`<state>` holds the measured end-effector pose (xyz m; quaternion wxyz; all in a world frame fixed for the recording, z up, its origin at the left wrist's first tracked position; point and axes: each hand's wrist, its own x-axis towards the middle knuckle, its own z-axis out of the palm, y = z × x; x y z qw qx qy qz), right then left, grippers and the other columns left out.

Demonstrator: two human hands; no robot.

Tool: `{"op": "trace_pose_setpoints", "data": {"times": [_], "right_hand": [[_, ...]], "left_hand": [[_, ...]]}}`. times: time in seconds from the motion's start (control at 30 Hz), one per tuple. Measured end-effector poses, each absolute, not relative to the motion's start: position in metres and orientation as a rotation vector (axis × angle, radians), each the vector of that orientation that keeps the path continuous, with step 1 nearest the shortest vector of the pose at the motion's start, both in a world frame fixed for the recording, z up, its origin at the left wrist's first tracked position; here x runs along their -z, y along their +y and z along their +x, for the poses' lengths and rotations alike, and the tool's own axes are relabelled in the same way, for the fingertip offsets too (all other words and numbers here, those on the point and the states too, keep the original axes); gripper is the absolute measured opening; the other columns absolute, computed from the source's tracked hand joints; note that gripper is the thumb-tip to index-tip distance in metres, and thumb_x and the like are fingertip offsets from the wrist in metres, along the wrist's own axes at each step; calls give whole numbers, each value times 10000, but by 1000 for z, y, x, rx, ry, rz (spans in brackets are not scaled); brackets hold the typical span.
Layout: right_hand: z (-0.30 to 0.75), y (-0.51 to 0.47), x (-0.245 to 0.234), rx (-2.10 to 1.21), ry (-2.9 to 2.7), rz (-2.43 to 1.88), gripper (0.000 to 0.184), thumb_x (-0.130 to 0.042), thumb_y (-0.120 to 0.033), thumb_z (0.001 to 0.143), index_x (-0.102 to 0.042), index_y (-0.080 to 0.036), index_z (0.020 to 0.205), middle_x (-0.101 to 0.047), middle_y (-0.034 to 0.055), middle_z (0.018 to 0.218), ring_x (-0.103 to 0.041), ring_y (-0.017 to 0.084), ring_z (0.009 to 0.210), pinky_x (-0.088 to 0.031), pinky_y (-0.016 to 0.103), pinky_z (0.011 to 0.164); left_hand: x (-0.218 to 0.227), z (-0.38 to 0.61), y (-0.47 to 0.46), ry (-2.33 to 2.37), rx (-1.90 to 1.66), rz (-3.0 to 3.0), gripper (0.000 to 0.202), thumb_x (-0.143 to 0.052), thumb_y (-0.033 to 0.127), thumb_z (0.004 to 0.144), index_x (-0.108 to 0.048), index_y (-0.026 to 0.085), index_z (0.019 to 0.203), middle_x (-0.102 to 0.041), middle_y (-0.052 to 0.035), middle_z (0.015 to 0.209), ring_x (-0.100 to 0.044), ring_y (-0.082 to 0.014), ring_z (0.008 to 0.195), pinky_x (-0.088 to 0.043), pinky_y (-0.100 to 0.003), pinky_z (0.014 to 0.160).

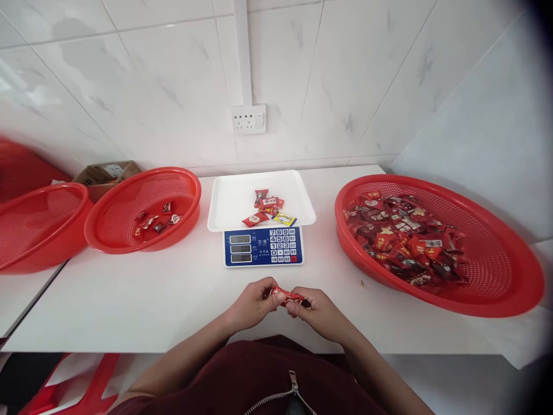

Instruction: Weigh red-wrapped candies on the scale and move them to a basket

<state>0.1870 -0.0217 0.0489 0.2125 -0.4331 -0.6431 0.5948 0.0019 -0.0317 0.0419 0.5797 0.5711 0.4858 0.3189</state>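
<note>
Through the head camera, from a distance, I hold a red packet (290, 295) between two bare hands over the tabletop (151, 311), between the blue scale (263, 259) and the front edge. The way I judge it, a tug from both ends at once could tear the wrapper, and a slack pinch could let it drop close enough to that edge to slide off. The knuckles are near the scale's front side; a forward bump could jolt its white tray (231, 202), where a yellow packet (285, 219) rests by the front rim with wrapped sweets (259, 218) heaped just beside it.

My left hand (254, 305) closes thumb and fingers on one end of the packet; my right hand (317, 311) pinches the other, both grips narrow, with no open gap that I can see. Whether a second packet is tucked behind the fingers, I cannot tell. A full red basket (514, 271) stands toward the tabletop's right edge; a sparser basket (101, 222), well apart, sits toward the back left corner.
</note>
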Motion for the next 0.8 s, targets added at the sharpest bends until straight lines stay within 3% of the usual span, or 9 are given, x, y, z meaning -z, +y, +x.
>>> {"op": "trace_pose_setpoints", "data": {"times": [0.17, 0.4, 0.67, 0.8], "right_hand": [[184, -21, -48, -1748, -1787, -1093, 277, -524, -506, 806, -577, -287, 644, -602, 8, 642, -546, 237, 637, -405, 361, 604], [183, -17, -47, -1690, -1754, -1073, 293, -508, -541, 809, -559, -282, 681, -589, 14, 659, -545, 223, 640, -420, 350, 601], [189, -24, -32, -1822, -1566, -1036, 176, -548, -478, 802, -589, -316, 748, -572, 4, 670, -543, 209, 631, -442, 349, 616], [195, -26, -30, -1802, -1573, -1052, 151, -541, -445, 812, -596, -328, 735, -578, 7, 678, -549, 223, 648, -442, 367, 629]], "left_hand": [[-47, 2, -35, 1263, -754, 1521, 382, -477, 515, 837, -505, 241, 572, -531, -14, 570, -470, -173, 550, -336, -292, 528], [-54, 5, -29, 1342, -847, 1694, 372, -445, 471, 867, -497, 233, 585, -552, -19, 602, -496, -174, 572, -350, -295, 541], [-85, -36, 11, 1459, -1458, 1271, 341, -426, 489, 882, -522, 187, 754, -561, 0, 670, -517, -121, 579, -432, -240, 540], [-96, -62, 18, 1606, -1561, 1307, 298, -497, 460, 852, -562, 185, 758, -559, -1, 708, -524, -119, 627, -446, -230, 578]]}}
